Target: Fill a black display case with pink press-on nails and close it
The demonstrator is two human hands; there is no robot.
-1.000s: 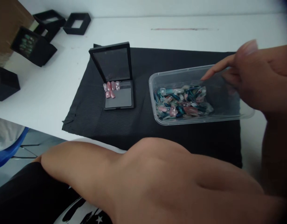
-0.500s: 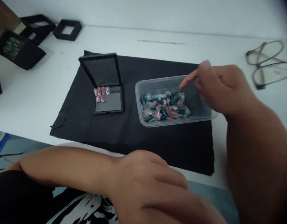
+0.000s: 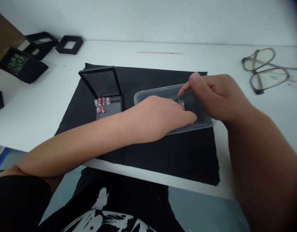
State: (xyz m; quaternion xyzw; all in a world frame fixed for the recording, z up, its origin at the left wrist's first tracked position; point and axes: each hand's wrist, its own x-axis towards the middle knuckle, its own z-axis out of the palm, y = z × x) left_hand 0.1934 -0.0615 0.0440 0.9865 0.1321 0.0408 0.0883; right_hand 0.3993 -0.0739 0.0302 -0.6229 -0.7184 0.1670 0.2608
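Left hand: blocks your view into the tub; opening, hold hidden
Right hand: half-curled, hold unclear
Counter: glasses right

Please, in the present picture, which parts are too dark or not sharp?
Head view: the right forearm darkens toward lower right; head view, left: the green nails are blurred; head view, nearer the middle: the pink nails are sharper.

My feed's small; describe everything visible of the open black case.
The black, plastic-looking case lies open on black cloth, its framed, clear-looking lid raised. Six pinkish nail tips sit on its grey base: four in a row, two nearer. The left forearm hides its near edge; contact between them can't be told.
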